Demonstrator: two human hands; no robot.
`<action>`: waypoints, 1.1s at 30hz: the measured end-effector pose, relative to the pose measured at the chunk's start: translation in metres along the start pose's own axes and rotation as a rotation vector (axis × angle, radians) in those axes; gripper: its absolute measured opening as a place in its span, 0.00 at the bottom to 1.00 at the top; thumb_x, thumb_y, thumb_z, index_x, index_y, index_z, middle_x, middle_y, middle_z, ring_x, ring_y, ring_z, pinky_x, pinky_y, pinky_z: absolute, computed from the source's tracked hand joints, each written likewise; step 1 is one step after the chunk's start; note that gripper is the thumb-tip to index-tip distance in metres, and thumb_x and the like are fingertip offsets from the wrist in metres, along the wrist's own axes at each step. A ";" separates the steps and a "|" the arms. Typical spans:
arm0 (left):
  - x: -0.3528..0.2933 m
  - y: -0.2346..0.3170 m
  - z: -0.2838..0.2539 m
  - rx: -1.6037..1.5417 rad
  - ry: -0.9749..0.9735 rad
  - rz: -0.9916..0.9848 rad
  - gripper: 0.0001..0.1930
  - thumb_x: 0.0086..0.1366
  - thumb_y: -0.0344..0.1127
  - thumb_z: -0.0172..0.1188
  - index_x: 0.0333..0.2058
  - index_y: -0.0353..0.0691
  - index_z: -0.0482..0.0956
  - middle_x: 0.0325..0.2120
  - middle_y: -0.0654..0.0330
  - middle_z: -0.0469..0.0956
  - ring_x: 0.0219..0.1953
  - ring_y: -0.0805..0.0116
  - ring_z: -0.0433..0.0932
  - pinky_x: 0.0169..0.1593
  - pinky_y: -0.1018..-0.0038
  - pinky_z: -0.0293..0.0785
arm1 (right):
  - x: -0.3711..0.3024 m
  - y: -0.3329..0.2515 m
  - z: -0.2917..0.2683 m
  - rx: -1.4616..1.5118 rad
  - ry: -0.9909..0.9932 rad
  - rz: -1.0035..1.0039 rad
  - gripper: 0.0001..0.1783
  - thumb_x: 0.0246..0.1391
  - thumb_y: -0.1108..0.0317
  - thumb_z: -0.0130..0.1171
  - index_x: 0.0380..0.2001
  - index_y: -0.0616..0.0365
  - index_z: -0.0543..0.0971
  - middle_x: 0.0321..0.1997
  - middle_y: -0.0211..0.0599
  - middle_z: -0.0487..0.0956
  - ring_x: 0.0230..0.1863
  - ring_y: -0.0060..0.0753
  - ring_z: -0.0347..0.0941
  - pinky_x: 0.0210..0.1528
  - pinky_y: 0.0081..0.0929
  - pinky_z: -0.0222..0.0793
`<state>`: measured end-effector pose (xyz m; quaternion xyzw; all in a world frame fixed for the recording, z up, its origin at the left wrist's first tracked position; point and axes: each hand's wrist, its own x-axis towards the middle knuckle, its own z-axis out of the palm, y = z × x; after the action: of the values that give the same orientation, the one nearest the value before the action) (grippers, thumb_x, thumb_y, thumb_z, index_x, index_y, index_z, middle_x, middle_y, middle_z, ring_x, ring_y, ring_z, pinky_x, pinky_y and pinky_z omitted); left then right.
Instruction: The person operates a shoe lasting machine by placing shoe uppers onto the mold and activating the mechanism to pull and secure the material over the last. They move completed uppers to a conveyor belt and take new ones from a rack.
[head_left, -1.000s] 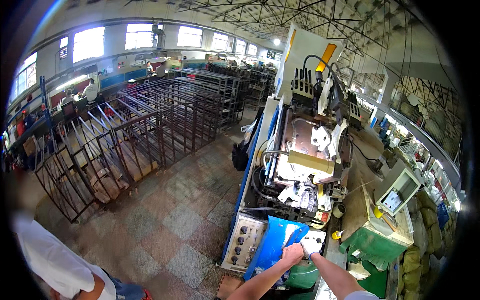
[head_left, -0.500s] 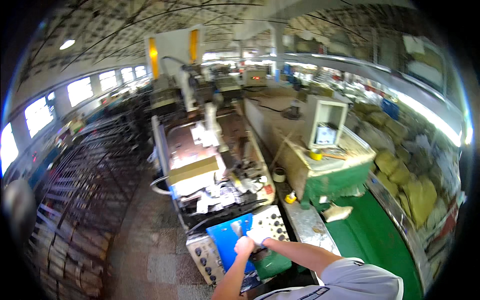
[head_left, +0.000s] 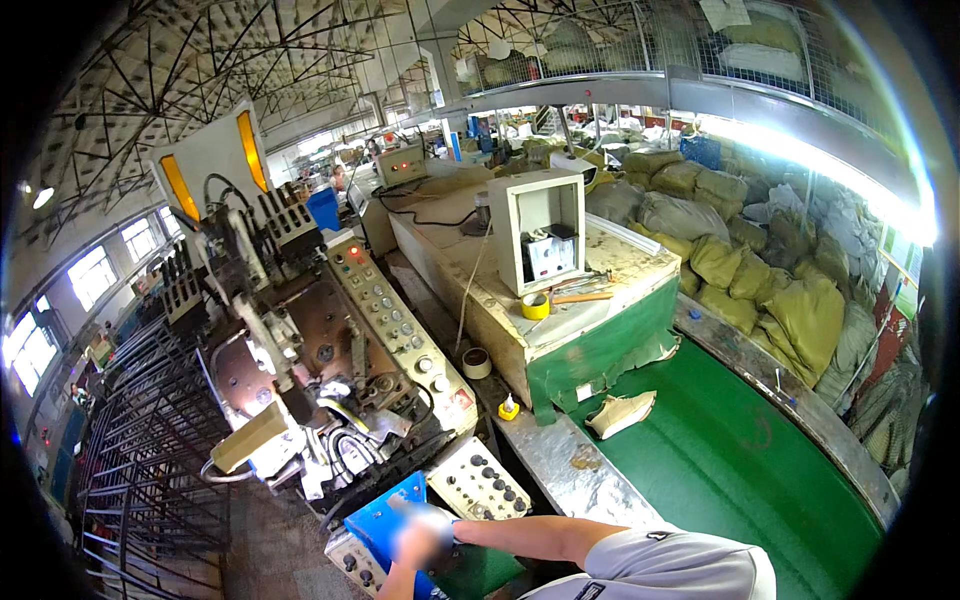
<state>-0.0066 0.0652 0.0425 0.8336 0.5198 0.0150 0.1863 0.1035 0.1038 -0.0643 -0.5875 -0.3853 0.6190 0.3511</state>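
Well, from where I stand, both of the worker's hands are together at the front of the big machine with a brown metal plate (head_left: 322, 322), against the bright blue flat panel (head_left: 372, 522). The left hand (head_left: 406, 556) and the right hand (head_left: 436, 523) are smeared by blur, so I cannot tell whether the fingers are spread, closed or gripping anything. That blue panel sits tilted low at the machine's near end, between a pale control box with black knobs (head_left: 480, 484) on the right and a similar knobbed face (head_left: 352, 564) on the left.

Further right, a pale, slipper-shaped piece (head_left: 622, 413) lies on the wide green belt (head_left: 745, 455). A small yellow bottle (head_left: 508, 408) stands near the belt's metal edge. On the worn wooden bench (head_left: 615, 265) beyond, a yellow tape roll (head_left: 535, 305) rests just before an open-fronted, cream box (head_left: 508, 240). Olive sacks (head_left: 812, 310) are heaped past the belt.
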 end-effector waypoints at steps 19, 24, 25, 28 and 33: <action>0.003 -0.046 0.072 0.368 0.245 0.028 0.17 0.73 0.44 0.49 0.30 0.43 0.81 0.25 0.58 0.76 0.27 0.59 0.74 0.30 0.63 0.73 | -0.104 -0.034 -0.075 -0.562 -0.272 -0.428 0.33 0.69 0.37 0.34 0.53 0.50 0.78 0.52 0.48 0.83 0.55 0.54 0.78 0.57 0.46 0.69; 0.038 -0.009 0.049 0.383 -0.085 -0.104 0.18 0.68 0.48 0.49 0.34 0.43 0.83 0.32 0.46 0.83 0.37 0.43 0.84 0.40 0.52 0.81 | -0.111 -0.025 -0.097 -0.567 -0.246 -0.453 0.42 0.66 0.32 0.36 0.59 0.61 0.70 0.54 0.61 0.79 0.56 0.62 0.76 0.58 0.51 0.69; 0.035 0.002 0.038 0.422 -0.097 -0.028 0.17 0.66 0.48 0.50 0.35 0.43 0.82 0.32 0.47 0.83 0.37 0.43 0.84 0.39 0.52 0.81 | -0.102 -0.007 -0.093 -0.555 -0.227 -0.540 0.43 0.65 0.31 0.36 0.58 0.63 0.69 0.57 0.63 0.77 0.56 0.64 0.76 0.59 0.52 0.69; 0.020 -0.024 0.055 0.406 -0.106 -0.173 0.17 0.67 0.46 0.49 0.36 0.43 0.84 0.34 0.47 0.84 0.39 0.43 0.84 0.41 0.52 0.81 | -0.164 -0.051 -0.112 -0.532 -0.384 -0.265 0.46 0.65 0.33 0.37 0.71 0.59 0.63 0.72 0.55 0.66 0.73 0.55 0.61 0.77 0.52 0.41; 0.030 0.009 0.049 0.267 -0.060 -0.339 0.21 0.68 0.49 0.48 0.33 0.39 0.85 0.37 0.43 0.84 0.41 0.42 0.83 0.46 0.52 0.80 | -0.173 -0.035 -0.127 -0.553 -0.292 -0.290 0.39 0.64 0.38 0.43 0.63 0.61 0.71 0.61 0.58 0.75 0.62 0.59 0.71 0.66 0.47 0.63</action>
<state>0.0259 0.0736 -0.0052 0.7516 0.6441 -0.1102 0.0896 0.2401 -0.0259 0.0439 -0.5046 -0.6642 0.5124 0.2041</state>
